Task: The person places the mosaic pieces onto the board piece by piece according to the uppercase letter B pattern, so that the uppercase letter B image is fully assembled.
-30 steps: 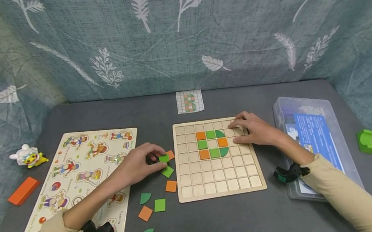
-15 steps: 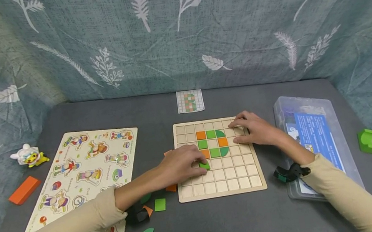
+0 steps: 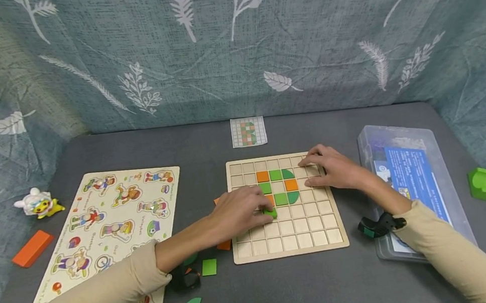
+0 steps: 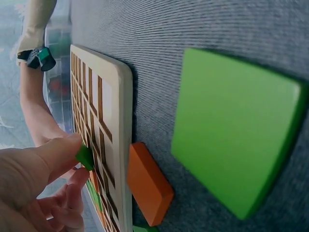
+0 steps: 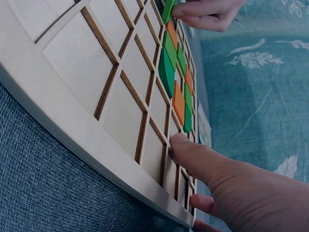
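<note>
The left hand (image 3: 239,211) pinched a green tile (image 3: 271,213) over the grid board (image 3: 291,246); at its 2 o'clock, the right hand (image 3: 334,170) lay flat, fingers relaxed, holding nothing.

A counter (image 3: 252,297) with a dark grey, finely ribbed fabric surface fills the lower part of the head view. A grey-green cloth backdrop (image 3: 309,27) printed with white leaves and sprigs hangs along the far edge and wraps both side edges, creased in places, most heavily at the left. Lighting is even and soft, with faint shadows.
</note>
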{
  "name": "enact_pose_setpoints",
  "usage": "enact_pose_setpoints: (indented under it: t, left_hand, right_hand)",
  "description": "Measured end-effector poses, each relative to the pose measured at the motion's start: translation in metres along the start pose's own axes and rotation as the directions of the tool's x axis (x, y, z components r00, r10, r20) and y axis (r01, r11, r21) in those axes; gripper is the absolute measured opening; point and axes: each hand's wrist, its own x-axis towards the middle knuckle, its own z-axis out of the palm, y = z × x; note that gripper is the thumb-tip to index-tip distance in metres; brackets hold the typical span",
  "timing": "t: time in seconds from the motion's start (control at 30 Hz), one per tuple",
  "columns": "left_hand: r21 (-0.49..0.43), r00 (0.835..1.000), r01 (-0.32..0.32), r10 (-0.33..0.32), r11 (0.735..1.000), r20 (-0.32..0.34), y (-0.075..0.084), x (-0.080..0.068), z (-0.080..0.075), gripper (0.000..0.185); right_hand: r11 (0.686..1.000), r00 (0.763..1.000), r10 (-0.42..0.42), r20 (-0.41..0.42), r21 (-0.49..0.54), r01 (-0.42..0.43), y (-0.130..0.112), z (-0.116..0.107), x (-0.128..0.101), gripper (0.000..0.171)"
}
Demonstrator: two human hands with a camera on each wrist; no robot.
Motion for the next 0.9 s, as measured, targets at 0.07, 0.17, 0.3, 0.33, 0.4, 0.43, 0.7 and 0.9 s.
enact_pose_setpoints:
  t: [0.07,0.17,0.3,0.33,0.4,0.43,0.7,0.9]
  left_hand:
    - [0.007,1.0,0.003,-0.003,1.0,0.005,0.0,0.001,0.0,0.011]
    - [0.009,1.0,0.01,-0.01,1.0,0.011,0.001,0.002,-0.001,0.011]
    - [0.014,1.0,0.026,-0.026,1.0,0.017,0.004,0.003,-0.002,0.009]
    - [0.014,0.999,0.031,-0.031,0.999,0.019,0.004,0.003,-0.002,0.008]
    - [0.017,0.999,0.038,-0.039,0.999,0.02,0.005,0.003,0.0,0.006]
    - [0.017,0.999,0.04,-0.04,0.999,0.021,0.005,0.003,0.0,0.006]
    - [0.057,0.996,0.034,-0.038,0.998,0.078,0.008,-0.007,-0.003,0.012]
    - [-0.014,0.992,0.117,-0.116,0.993,0.045,-0.012,-0.04,-0.021,0.025]
  right_hand:
    - [1.0,1.0,-0.008,-0.004,-0.004,0.008,0.0,-0.001,0.0,0.043]
    - [1.0,1.0,-0.004,-0.003,-0.002,0.004,-0.001,-0.002,0.0,0.043]
    - [1.0,1.0,-0.001,-0.002,-0.004,0.001,0.0,-0.002,0.0,0.043]
    - [1.0,1.0,0.001,-0.002,-0.002,-0.001,0.0,-0.002,0.0,0.043]
    - [1.0,1.0,0.0,-0.002,-0.005,0.0,-0.001,-0.002,-0.001,0.043]
    - [1.0,1.0,0.001,0.0,-0.005,-0.001,-0.001,-0.002,-0.001,0.043]
    - [1.0,1.0,-0.001,0.005,0.002,0.001,-0.001,0.001,-0.001,0.043]
    - [1.0,1.0,-0.003,-0.001,0.002,0.003,-0.001,0.001,0.0,0.043]
